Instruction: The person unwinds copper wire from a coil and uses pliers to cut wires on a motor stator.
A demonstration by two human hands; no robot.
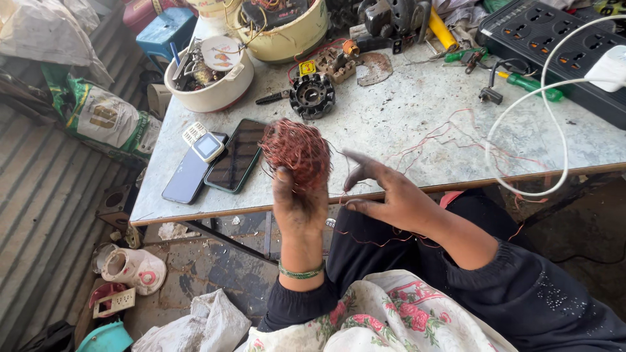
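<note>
Copper wire bundle (297,151) sits gripped in the left hand (298,207) — right hand (391,199) just beside.

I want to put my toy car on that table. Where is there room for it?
The biggest bare patch of the table lies between the black motor part and the white cable loop, beyond the right hand. Thin copper strands cross it. The far edge is crowded with tools and a bowl; two phones fill the near left corner, beside the left hand gripping a copper wire bundle.
</note>
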